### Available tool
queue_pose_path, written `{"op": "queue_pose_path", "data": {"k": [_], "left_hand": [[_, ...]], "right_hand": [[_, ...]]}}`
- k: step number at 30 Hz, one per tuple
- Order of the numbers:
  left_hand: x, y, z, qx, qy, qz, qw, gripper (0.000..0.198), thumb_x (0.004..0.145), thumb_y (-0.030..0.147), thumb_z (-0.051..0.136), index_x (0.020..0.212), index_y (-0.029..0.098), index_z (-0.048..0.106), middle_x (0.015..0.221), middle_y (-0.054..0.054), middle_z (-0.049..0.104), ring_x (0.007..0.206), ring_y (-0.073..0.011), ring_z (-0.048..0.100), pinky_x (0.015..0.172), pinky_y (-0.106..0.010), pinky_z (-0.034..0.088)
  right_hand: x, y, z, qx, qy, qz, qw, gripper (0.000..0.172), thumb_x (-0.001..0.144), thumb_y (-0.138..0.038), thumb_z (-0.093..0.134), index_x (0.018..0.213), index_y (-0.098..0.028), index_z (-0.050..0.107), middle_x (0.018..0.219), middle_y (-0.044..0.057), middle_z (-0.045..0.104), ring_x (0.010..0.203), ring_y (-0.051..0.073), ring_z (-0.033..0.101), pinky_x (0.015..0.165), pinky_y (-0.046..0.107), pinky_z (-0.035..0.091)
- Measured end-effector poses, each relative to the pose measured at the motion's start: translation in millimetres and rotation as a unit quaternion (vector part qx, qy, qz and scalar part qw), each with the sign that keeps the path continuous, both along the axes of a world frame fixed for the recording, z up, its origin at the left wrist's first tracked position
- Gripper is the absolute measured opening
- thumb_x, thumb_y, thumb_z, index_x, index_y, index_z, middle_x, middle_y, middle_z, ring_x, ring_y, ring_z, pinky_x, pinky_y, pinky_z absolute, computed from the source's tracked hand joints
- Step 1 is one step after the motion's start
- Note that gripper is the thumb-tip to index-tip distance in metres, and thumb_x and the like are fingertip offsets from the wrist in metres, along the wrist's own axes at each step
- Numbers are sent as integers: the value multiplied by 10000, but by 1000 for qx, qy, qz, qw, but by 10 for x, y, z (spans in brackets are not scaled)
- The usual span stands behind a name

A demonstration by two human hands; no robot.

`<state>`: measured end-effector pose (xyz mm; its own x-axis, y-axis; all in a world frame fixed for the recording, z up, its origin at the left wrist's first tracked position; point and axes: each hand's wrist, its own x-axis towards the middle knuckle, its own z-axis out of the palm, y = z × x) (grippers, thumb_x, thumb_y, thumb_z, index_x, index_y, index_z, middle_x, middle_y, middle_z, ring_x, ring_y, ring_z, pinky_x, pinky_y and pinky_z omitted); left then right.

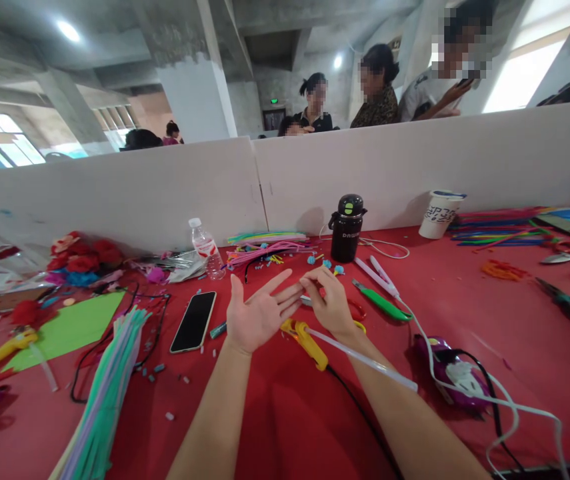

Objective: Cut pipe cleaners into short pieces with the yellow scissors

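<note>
My left hand (259, 315) is palm up above the red table, its fingers stretched out and spread. The bent fingers of my right hand (331, 300) touch the left fingertips in a pinch; anything between them is too small to make out. Just below the hands lies a yellow glue gun (309, 341) with a clear glue stick (365, 360) sticking out, partly behind my right forearm. Green-handled tweezers or a cutter (383, 303) and a pink-white flat iron (377, 275) lie right of my right hand. A phone (193, 323) rests left of my left hand.
A bundle of pastel pipe cleaners (109, 393) lies front left by a green sheet (72, 327). A black bottle (347, 230), a plastic bottle (207, 248) and a paper cup (439, 215) stand before a white partition (165, 200). A purple device (452, 377) with cables lies right. People are behind the partition.
</note>
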<state>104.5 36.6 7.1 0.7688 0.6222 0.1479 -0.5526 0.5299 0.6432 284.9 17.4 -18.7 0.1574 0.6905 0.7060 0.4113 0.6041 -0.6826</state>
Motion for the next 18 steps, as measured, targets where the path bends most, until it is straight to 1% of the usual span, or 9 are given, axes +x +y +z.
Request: {"op": "queue_pose_path", "data": {"k": [3,5,7,8,9,11,13,16,18], "left_hand": [[4,6,4,8,1,13,1000,1010,783,819,183,1492,106,274,1475,-219,392,1439,-329,234,1148,-506,173],[6,7,13,14,0,29,999,1021,770,832,190,1486,110,289,1464,-219,409,1434,-329,249,1153,-497,168],[7,9,22,17,1,42,999,1031,759,843,200,1478,112,306,1451,-220,426,1426,-331,269,1158,-489,167],[5,11,25,18,2,47,999,1031,757,844,204,1473,111,316,1446,-221,432,1422,-332,278,1159,-487,169],[3,16,27,18,2,53,998,1026,758,844,209,1468,112,328,1444,-220,436,1419,-332,285,1159,-486,173],[-5,29,25,18,-2,72,997,999,767,835,218,1455,125,357,1451,-207,434,1417,-326,294,1160,-479,182],[-19,49,16,20,-14,99,995,954,783,818,231,1440,145,389,1465,-181,425,1418,-313,296,1164,-466,191],[-45,85,-5,17,-32,134,990,888,813,784,247,1418,159,430,1478,-152,418,1419,-299,298,1167,-456,201],[-60,107,-22,11,-38,148,988,853,830,760,254,1405,161,450,1479,-142,420,1420,-296,297,1167,-462,205]], "right_hand": [[69,42,-58,-31,31,-67,997,242,976,-339,435,822,-188,544,769,14,549,710,141,503,678,280,412],[134,74,-97,-70,58,-106,990,324,976,-389,422,734,-190,505,655,-19,493,613,124,446,607,264,370],[189,101,-124,-93,67,-126,985,393,958,-430,446,647,-191,474,579,-36,446,560,115,406,571,258,343],[207,111,-134,-92,64,-127,986,398,943,-441,469,637,-188,490,584,-30,465,568,116,420,580,258,351],[218,120,-143,-85,64,-123,987,368,927,-444,497,670,-182,535,620,-17,513,597,122,455,604,260,372],[227,132,-158,-71,85,-104,988,280,896,-440,544,857,-173,623,734,13,603,673,142,530,659,272,418],[227,142,-175,-90,122,-84,985,296,881,-446,561,959,-172,640,707,9,618,637,147,548,638,280,435],[225,164,-206,-148,158,-34,976,330,865,-468,579,739,-173,656,564,-3,589,555,144,536,609,290,444],[222,189,-230,-153,219,17,963,263,811,-438,660,764,-181,686,737,33,693,710,170,617,723,313,482]]}}
